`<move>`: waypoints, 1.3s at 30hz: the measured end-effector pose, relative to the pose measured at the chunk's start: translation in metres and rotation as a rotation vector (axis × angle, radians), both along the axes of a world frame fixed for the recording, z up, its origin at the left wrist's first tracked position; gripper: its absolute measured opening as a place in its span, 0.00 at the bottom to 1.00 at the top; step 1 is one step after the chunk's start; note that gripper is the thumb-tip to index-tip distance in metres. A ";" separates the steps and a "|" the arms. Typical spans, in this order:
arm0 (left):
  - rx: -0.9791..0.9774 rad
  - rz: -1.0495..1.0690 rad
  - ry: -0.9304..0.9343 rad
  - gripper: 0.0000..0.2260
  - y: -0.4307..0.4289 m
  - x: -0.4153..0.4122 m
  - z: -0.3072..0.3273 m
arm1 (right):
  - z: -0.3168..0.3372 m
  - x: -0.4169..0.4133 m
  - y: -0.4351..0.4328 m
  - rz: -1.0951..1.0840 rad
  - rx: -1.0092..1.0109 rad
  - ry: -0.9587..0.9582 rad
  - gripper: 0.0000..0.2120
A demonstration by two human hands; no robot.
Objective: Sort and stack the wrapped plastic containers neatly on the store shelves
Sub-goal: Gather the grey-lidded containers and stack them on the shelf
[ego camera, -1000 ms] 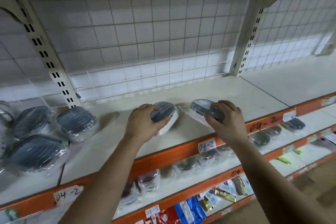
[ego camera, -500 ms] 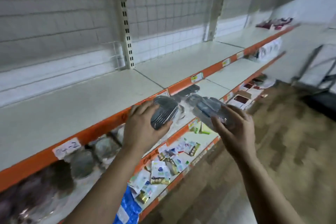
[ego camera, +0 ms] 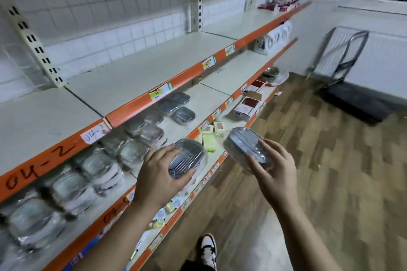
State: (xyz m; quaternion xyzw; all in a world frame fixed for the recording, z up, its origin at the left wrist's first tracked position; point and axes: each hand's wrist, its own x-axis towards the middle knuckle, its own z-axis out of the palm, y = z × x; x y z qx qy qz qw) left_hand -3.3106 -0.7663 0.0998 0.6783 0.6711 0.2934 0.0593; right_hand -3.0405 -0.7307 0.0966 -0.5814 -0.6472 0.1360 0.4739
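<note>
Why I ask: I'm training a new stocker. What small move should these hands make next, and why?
Probably set the container in the left hand down on the bare part of the middle shelf, beside the shelved containers. It hovers over that shelf's edge; the right hand holds a second container farther out.

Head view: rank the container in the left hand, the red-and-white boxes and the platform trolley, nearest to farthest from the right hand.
1. The container held by the left hand, just left of the right hand.
2. The red-and-white boxes, ahead, beyond both hands.
3. The platform trolley, farthest, parked far right.
</note>
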 end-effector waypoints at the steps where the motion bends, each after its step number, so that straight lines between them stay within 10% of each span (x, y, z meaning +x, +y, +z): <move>1: -0.008 -0.007 -0.007 0.30 0.011 0.004 -0.007 | -0.002 0.004 0.013 -0.001 -0.015 0.000 0.30; 16: -0.081 0.046 -0.053 0.28 0.248 0.072 -0.046 | -0.019 0.060 0.268 0.147 -0.145 -0.164 0.26; 39: -0.240 0.716 0.012 0.30 0.380 0.109 -0.154 | -0.203 -0.023 0.577 0.725 -0.188 -0.452 0.26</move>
